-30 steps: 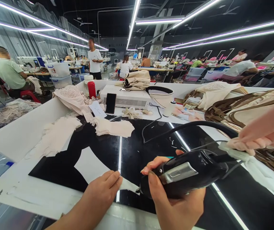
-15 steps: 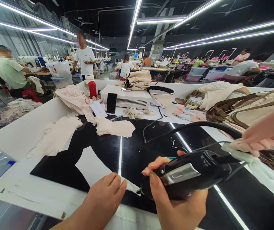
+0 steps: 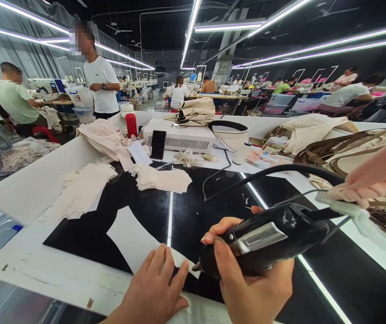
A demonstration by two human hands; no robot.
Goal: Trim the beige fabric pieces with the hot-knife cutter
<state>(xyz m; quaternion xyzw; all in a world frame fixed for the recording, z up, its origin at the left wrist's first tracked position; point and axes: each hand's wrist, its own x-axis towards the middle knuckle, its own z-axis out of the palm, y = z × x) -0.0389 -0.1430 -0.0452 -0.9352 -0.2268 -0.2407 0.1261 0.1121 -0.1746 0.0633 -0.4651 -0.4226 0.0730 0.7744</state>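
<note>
My right hand [image 3: 247, 279] is wrapped around a black corded handheld power tool [image 3: 263, 243] with a silver plate on its side. Its narrow tip points left and meets the right end of a white curved sheet piece [image 3: 128, 234], at or just above it; I cannot tell which. My left hand [image 3: 155, 283] lies on that piece near its lower edge, fingers spread, just left of the tip. A thin grey sliver shows along one finger. Beneath the piece is a glossy black board [image 3: 179, 211].
Stacked beige fabric pieces [image 3: 162, 177] lie on the board, with more [image 3: 85, 189] at left. A black cord [image 3: 280, 170] arcs to the tool, past a blurred pinkish shape [image 3: 375, 180] at right. Behind stand a phone [image 3: 158, 145] and a red bottle [image 3: 131, 125]. Several people work beyond.
My left hand has shifted slightly right and down, its fingers now more spread. The tool has moved slightly right. A standing person in the background has moved left and looks closer.
</note>
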